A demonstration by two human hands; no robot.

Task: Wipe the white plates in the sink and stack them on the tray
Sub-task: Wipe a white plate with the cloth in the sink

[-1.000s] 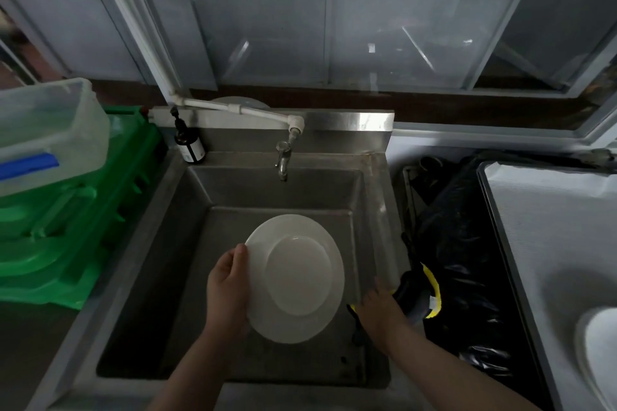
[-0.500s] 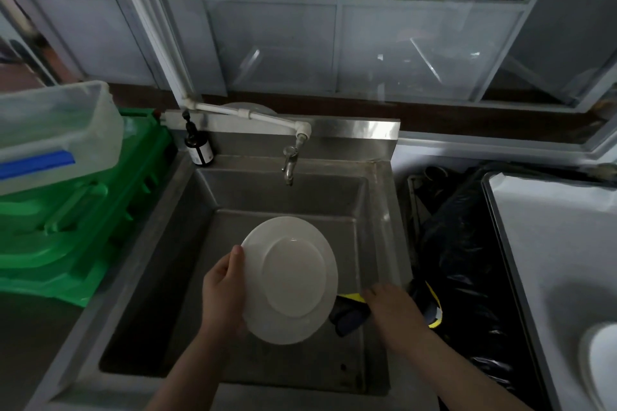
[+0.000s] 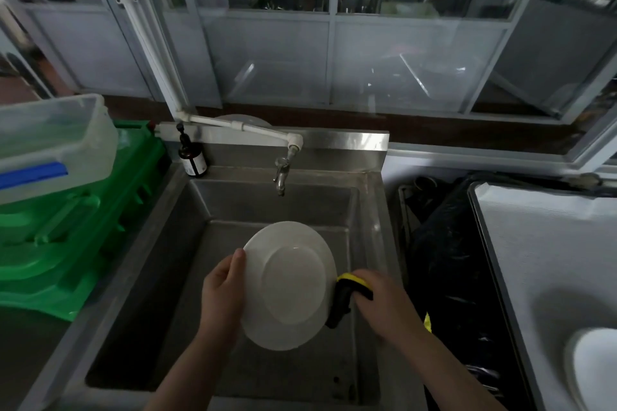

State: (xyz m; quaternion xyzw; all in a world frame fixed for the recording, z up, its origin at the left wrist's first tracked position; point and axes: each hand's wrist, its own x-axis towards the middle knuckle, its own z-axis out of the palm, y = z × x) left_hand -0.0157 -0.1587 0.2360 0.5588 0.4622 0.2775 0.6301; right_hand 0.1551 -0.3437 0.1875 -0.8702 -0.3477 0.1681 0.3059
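Note:
A white plate [image 3: 288, 284] is tilted up over the steel sink [image 3: 187, 237], its face toward me. My left hand [image 3: 222, 294] grips its left rim, thumb on the front. My right hand [image 3: 384, 300] holds a dark cloth with a yellow edge [image 3: 344, 300] against the plate's right rim; part of the cloth is behind the plate. On the right, a large tray with a light lining [image 3: 541, 264] carries another white plate [image 3: 594, 367] at the frame's lower right edge.
A tap [image 3: 280, 173] juts over the sink's back, with a brown bottle [image 3: 192, 157] at the back left corner. Green crates [image 3: 66, 227] and a clear plastic tub [image 3: 50, 143] stand to the left. A black bag [image 3: 444, 260] fills the gap between sink and tray.
My right hand has lifted the cloth from the sink's right side up to the plate's right rim. The plate has tilted a little more upright in my left hand.

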